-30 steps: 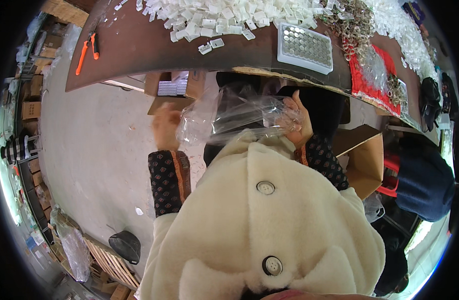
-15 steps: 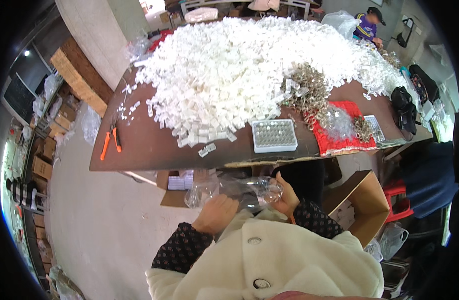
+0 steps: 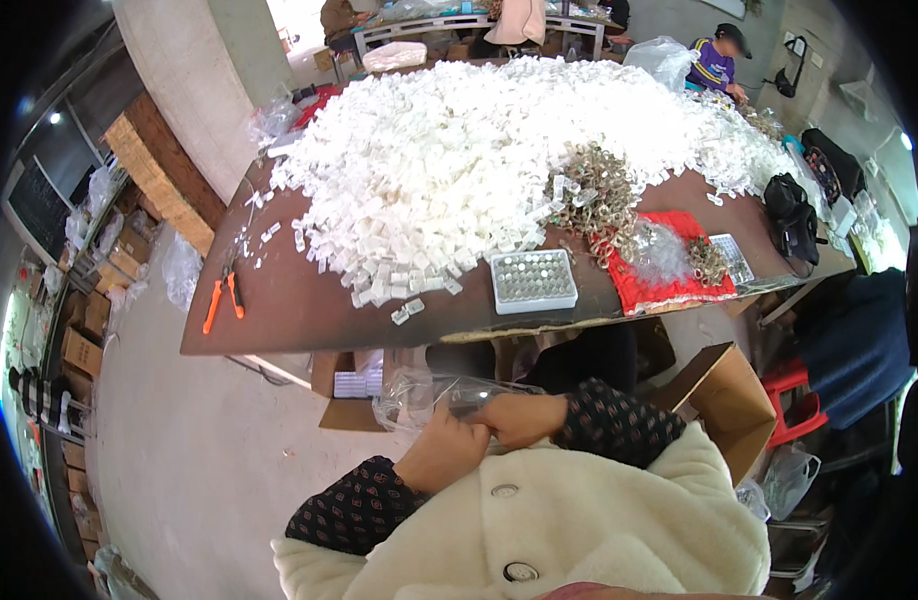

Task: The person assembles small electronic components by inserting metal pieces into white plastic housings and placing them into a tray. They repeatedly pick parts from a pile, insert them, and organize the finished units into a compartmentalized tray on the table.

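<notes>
Below the table's front edge, in front of my body, a clear plastic bag [image 3: 404,393] is bunched up. My left hand [image 3: 443,450] is closed on the bag, knuckles up. My right hand [image 3: 524,418] lies right beside it, touching it, with its fingers curled down onto the same bag. The fingertips of both hands are partly hidden. Beyond the hands, on the brown table [image 3: 279,318], rises a big heap of small clear and white plastic pieces [image 3: 429,160]. Near the edge stands a white tray [image 3: 534,307] filled with small round metallic pieces.
Orange-handled pliers [image 3: 224,297] lie at the table's left. On the right are a pile of ring-like metal pieces [image 3: 594,195], a red cloth [image 3: 644,292] and a black bag [image 3: 791,222]. Open cardboard boxes [image 3: 734,405] stand below the table. A person in purple [image 3: 714,65] sits at the far right.
My right hand has moved left, from the bag's right end to beside my left hand. The bag is drawn together more. The view has tilted up slightly.
</notes>
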